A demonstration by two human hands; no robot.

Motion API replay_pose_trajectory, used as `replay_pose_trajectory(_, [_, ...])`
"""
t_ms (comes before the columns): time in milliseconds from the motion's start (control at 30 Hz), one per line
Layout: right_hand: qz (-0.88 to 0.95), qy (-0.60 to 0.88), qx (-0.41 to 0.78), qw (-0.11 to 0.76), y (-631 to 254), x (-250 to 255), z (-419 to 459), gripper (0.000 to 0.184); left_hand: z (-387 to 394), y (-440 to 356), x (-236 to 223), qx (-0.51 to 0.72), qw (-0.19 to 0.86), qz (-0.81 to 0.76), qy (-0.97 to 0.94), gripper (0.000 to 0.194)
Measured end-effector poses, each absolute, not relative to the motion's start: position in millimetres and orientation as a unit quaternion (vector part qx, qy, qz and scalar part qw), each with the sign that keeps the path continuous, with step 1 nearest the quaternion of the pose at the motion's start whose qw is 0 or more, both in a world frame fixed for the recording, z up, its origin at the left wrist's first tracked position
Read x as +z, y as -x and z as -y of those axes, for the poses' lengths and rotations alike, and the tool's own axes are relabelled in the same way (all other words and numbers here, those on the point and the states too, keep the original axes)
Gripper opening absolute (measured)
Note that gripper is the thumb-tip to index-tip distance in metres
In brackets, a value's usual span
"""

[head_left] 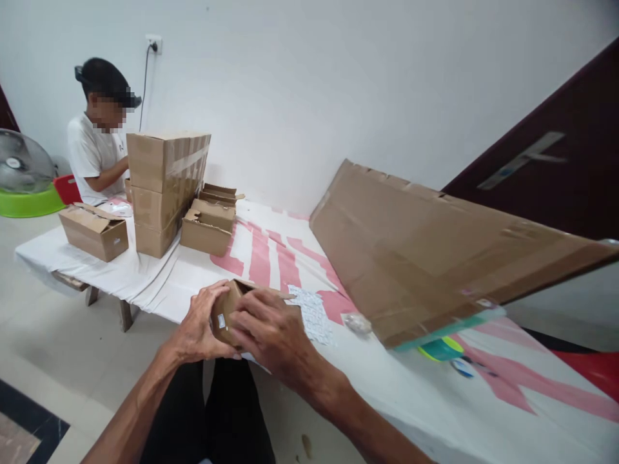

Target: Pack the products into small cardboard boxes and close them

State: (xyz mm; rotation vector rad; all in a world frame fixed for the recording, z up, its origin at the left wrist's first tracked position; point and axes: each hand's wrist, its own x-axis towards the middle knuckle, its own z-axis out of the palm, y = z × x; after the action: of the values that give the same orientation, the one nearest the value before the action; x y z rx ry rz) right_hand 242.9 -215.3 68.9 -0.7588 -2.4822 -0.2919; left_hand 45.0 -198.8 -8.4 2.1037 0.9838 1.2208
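Note:
A small brown cardboard box is held tilted over the near edge of the table, with a small white label on the end that faces me. My left hand grips the box from the left, thumb near the top and fingers beneath. My right hand is closed against the box's right side, its fingers bent over the labelled end; what lies under those fingertips is hidden. Just beyond the right hand, a patch of small white printed labels lies on the cloth.
Stacked taped cartons, an open box and another box stand left on the cloth-covered table. A large cardboard panel leans at right, near a clear bag and a green-rimmed bowl. A co-worker sits far left.

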Motion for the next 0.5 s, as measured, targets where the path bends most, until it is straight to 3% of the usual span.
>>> replay_pose_trajectory(133, [0.938, 0.285, -0.143, 0.139, -227, 59, 201, 0.004, 201, -49, -3, 0.458, 0.254, -0.357, -0.774, 0.112])
replay_pose_trajectory(200, [0.937, 0.297, -0.156, 0.101, -224, 52, 196, 0.009, 203, -50, 0, 0.454, 0.264, -0.364, -0.769, 0.113])
replay_pose_trajectory(500, [0.954, 0.256, -0.151, 0.026, -201, 84, 203, 0.01, 196, -40, -7, 0.47, 0.237, -0.35, -0.775, 0.095])
